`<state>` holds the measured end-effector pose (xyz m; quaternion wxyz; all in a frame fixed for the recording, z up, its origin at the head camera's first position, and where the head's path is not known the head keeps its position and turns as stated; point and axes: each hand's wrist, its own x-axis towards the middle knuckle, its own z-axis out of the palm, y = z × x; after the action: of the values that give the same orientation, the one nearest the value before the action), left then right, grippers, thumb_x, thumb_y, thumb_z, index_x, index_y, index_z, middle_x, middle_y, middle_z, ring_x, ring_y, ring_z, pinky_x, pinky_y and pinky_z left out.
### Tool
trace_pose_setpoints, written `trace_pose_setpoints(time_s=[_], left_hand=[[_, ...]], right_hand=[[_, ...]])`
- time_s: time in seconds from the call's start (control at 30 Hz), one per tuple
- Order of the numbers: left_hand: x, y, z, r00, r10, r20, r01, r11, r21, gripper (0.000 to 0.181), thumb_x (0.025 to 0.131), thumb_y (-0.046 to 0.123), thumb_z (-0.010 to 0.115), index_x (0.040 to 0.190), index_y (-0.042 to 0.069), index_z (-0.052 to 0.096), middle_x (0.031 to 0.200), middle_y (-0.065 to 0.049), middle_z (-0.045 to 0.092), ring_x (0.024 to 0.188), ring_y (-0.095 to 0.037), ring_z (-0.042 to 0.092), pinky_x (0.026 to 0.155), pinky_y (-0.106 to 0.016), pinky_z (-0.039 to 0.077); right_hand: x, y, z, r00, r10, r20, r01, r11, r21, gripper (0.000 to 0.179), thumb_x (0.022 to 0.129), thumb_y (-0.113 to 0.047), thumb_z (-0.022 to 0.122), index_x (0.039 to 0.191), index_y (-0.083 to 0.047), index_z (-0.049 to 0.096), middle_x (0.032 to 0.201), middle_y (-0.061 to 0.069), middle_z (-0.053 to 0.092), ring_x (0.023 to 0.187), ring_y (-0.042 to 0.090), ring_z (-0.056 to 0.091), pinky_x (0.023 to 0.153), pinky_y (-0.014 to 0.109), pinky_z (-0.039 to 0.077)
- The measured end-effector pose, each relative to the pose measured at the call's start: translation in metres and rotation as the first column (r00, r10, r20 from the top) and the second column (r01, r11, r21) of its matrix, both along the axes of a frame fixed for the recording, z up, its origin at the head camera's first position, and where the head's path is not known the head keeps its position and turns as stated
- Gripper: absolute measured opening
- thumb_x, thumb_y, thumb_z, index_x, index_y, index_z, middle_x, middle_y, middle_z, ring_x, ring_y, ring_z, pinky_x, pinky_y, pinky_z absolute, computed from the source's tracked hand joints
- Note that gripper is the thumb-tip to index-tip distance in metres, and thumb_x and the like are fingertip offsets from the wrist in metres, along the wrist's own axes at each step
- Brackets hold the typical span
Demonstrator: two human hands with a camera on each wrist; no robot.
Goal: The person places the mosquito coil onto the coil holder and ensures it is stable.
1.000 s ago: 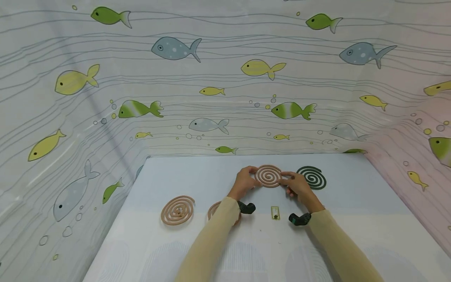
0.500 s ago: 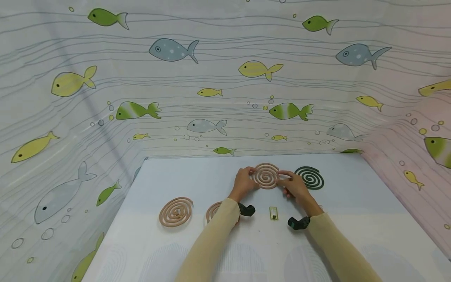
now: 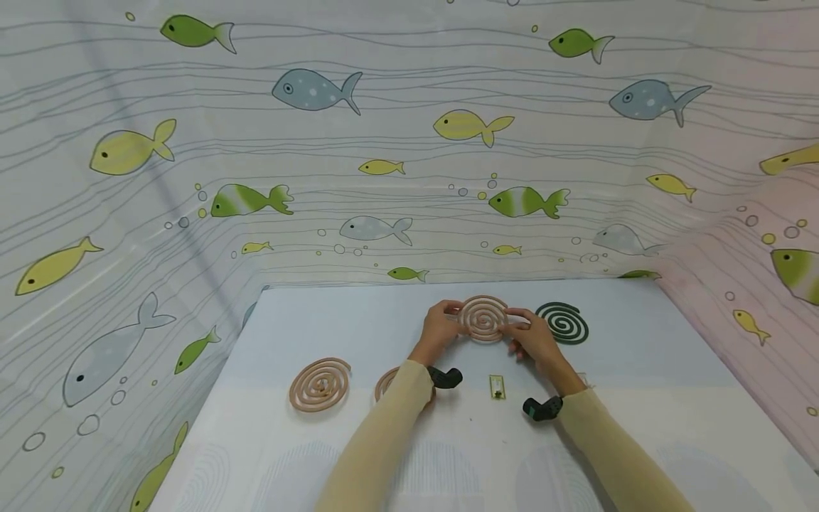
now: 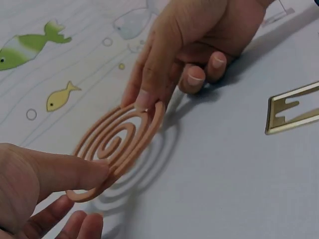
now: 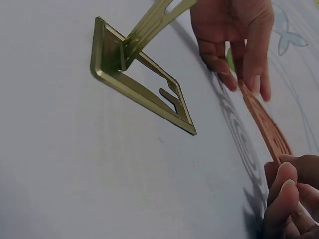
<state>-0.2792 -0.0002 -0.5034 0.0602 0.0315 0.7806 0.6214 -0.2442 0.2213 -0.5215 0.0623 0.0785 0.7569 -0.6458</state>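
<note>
A brown mosquito coil point(image 3: 483, 319) is held between both hands near the back of the table. My left hand point(image 3: 440, 326) pinches its left edge, thumb over the rings in the left wrist view. On the opposite edge, the thumb and fingers of my right hand point(image 3: 536, 338) grip the coil. In the right wrist view the coil point(image 5: 269, 129) is tilted, and its spiral shadow falls on the table beside it. A green mosquito coil point(image 3: 563, 323) lies just right of my right hand.
A brown coil point(image 3: 320, 385) lies at the left; another point(image 3: 386, 384) is partly hidden by my left sleeve. A small gold metal coil stand point(image 3: 497, 387) with a raised tongue sits between my forearms. A fish-patterned sheet point(image 3: 384, 256) rises behind the table.
The head view has shifted slightly, moving the scene a little left. Both hands keep hold of the brown coil in nearly the same place.
</note>
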Motion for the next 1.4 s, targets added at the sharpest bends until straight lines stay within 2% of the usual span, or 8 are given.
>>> trace_pose_setpoints(time_s=[0.17,0.4,0.57,0.73,1.03,1.4], left_hand=[[0.000,-0.003,0.001,0.999,-0.011,0.037,0.008,0.997,0.079,0.051,0.075,-0.011,0.083,0.123,0.003,0.069,0.119,-0.012,0.063,0.093,-0.016,0.057,0.071,-0.027,0.052],[0.003,-0.005,0.002,0.997,-0.064,0.049,0.056,0.989,0.137,0.041,0.082,-0.007,0.080,0.121,0.003,0.071,0.117,-0.010,0.068,0.098,-0.014,0.061,0.076,-0.026,0.052],[0.005,-0.005,0.009,0.992,-0.105,0.066,0.094,0.984,0.153,0.040,0.084,-0.006,0.078,0.123,0.002,0.071,0.116,-0.009,0.071,0.096,-0.012,0.063,0.079,-0.029,0.053],[0.006,-0.007,0.013,0.991,-0.114,0.074,0.100,0.981,0.169,0.037,0.086,-0.005,0.078,0.122,0.004,0.072,0.109,-0.007,0.071,0.091,-0.012,0.062,0.079,-0.035,0.053],[0.008,-0.011,0.016,0.984,-0.154,0.092,0.131,0.967,0.218,0.037,0.087,-0.001,0.080,0.121,0.006,0.071,0.105,-0.007,0.071,0.088,-0.014,0.066,0.089,-0.045,0.057],[0.016,-0.012,0.025,0.981,-0.180,0.067,0.161,0.962,0.219,0.036,0.087,-0.001,0.079,0.122,0.001,0.070,0.097,-0.007,0.069,0.085,-0.015,0.066,0.081,-0.035,0.058]], right_hand=[[0.003,-0.001,0.001,1.000,-0.011,-0.006,0.010,0.999,-0.046,0.056,0.097,-0.019,0.075,0.147,-0.009,0.051,0.106,0.016,0.074,0.053,0.013,0.058,0.045,0.027,0.049],[0.005,-0.001,0.002,1.000,-0.029,-0.009,0.028,0.997,-0.075,0.058,0.096,-0.022,0.076,0.148,-0.012,0.050,0.105,0.010,0.075,0.056,0.013,0.059,0.049,0.027,0.051],[0.005,0.001,0.003,0.999,-0.036,-0.007,0.035,0.995,-0.098,0.056,0.096,-0.021,0.076,0.146,-0.016,0.052,0.101,0.006,0.075,0.057,0.012,0.059,0.050,0.026,0.052],[0.007,0.001,0.004,0.999,-0.029,-0.027,0.026,0.992,-0.120,0.054,0.096,-0.021,0.076,0.145,-0.015,0.054,0.099,0.005,0.075,0.056,0.011,0.057,0.050,0.026,0.051],[0.012,-0.002,0.008,0.999,-0.003,-0.052,-0.002,0.997,-0.080,0.052,0.094,-0.029,0.078,0.140,-0.015,0.060,0.096,0.001,0.074,0.061,0.011,0.057,0.053,0.026,0.051],[0.022,-0.003,0.016,0.995,0.041,-0.090,-0.047,0.997,-0.067,0.051,0.097,-0.030,0.075,0.140,-0.010,0.058,0.099,0.006,0.073,0.064,0.011,0.055,0.055,0.026,0.050]])
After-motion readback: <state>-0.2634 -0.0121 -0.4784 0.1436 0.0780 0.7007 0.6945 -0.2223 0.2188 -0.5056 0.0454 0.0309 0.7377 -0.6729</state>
